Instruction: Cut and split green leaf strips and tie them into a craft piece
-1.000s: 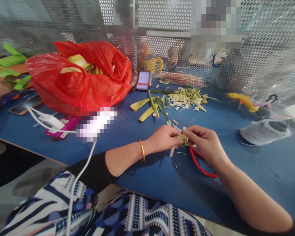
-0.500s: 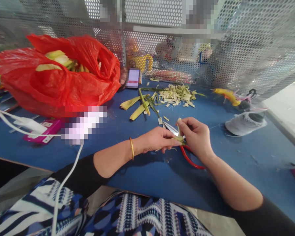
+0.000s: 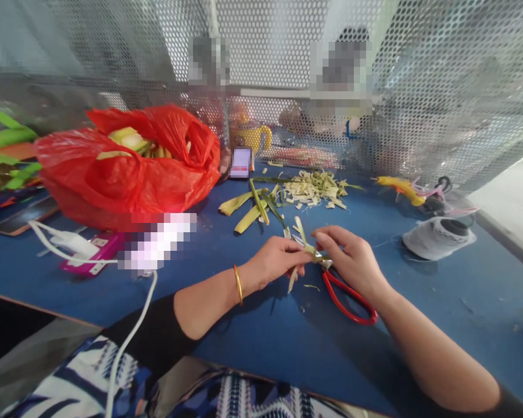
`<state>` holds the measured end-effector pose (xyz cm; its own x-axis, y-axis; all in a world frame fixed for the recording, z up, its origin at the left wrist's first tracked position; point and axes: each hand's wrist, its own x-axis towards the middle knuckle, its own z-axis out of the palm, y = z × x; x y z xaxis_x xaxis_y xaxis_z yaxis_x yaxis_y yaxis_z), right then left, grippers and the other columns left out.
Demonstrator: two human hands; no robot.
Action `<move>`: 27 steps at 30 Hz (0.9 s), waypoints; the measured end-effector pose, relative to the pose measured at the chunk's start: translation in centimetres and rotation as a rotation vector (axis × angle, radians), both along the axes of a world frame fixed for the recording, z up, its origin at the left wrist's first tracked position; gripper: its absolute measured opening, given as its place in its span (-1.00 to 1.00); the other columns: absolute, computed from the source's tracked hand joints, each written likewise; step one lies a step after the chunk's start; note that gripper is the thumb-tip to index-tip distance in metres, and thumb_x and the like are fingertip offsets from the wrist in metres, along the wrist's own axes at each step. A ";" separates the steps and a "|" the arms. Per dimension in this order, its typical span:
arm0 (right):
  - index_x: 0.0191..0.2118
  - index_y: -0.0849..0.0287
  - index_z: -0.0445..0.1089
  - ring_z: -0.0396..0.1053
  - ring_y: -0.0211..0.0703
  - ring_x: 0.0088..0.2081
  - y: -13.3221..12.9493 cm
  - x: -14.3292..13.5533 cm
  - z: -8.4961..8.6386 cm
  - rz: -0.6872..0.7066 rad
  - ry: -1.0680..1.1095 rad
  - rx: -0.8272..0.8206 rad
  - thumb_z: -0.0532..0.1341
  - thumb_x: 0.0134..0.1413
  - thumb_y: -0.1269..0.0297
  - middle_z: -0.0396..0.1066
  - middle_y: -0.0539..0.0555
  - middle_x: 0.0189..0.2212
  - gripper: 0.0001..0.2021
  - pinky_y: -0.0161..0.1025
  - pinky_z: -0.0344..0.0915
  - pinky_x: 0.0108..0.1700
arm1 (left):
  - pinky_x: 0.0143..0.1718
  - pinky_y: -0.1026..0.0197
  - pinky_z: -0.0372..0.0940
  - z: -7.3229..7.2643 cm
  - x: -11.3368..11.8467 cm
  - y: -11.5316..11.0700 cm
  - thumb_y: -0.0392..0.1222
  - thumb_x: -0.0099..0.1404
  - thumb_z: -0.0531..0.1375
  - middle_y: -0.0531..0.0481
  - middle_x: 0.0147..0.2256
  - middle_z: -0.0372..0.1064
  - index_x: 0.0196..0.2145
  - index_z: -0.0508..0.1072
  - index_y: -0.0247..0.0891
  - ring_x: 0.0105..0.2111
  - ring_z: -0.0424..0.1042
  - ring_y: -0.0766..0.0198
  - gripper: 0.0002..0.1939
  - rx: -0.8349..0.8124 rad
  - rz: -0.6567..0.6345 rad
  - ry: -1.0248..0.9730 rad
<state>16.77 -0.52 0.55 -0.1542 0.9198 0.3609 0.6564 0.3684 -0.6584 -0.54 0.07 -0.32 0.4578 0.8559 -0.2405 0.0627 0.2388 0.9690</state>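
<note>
My left hand point(image 3: 283, 255) pinches a pale yellow-green leaf strip point(image 3: 308, 248) between thumb and fingers, with one end standing up and another piece hanging below. Just to its right is my right hand point(image 3: 346, 249), thumb and index finger stretched toward the strip with a small gap to it; its other fingers are partly hidden. Beneath both hands, red-handled scissors point(image 3: 361, 320) lie on the blue table point(image 3: 261, 325), blades pointing away and partly covered. Beyond are long leaf pieces point(image 3: 250, 219) and a heap of cut leaf scraps point(image 3: 316, 188).
A red plastic bag point(image 3: 126, 180) with leaf pieces stands at left. Before it are a magenta power strip point(image 3: 89, 255) and white cable point(image 3: 133, 325). A phone point(image 3: 240, 162) leans near a perforated metal screen point(image 3: 283, 40). A white thread cone point(image 3: 438, 239) lies at right.
My right hand's fingers have come away from the strip they were pinching. The strip now stands up beside my left fingers, and more of the scissors shows. The view has tilted upward.
</note>
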 end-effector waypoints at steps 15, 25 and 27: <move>-0.20 0.11 0.49 0.45 -0.12 -0.27 -1.0 -0.3 -0.1 0.118 -0.428 0.663 0.11 0.34 0.34 0.54 0.07 -0.31 -0.82 -0.07 0.22 0.03 | -0.62 0.35 0.04 0.2 0.1 0.7 -0.27 0.20 0.29 0.11 -0.68 0.34 -0.62 0.45 -0.31 -0.68 0.26 0.46 -0.74 -0.143 0.200 -0.036; -0.34 0.24 0.47 0.35 -0.05 -0.33 -2.0 -2.7 -1.5 0.340 -0.897 0.869 -0.02 0.23 0.57 0.43 0.12 -0.42 -0.68 -0.09 0.18 -0.11 | -0.44 0.30 0.15 -0.7 0.9 0.0 -0.05 -0.29 0.53 0.04 -0.57 0.41 -0.56 0.51 -0.36 -0.52 0.34 0.37 -0.60 -0.316 0.330 -0.253; -0.33 0.26 0.47 0.35 -0.03 -0.32 -1.9 -2.7 -1.7 0.347 -0.908 0.878 -0.03 0.23 0.57 0.43 0.14 -0.41 -0.68 -0.09 0.19 -0.09 | -0.45 0.30 0.14 -0.7 0.9 0.0 -0.03 -0.35 0.54 0.05 -0.58 0.40 -0.58 0.50 -0.35 -0.51 0.33 0.38 -0.56 -0.329 0.325 -0.255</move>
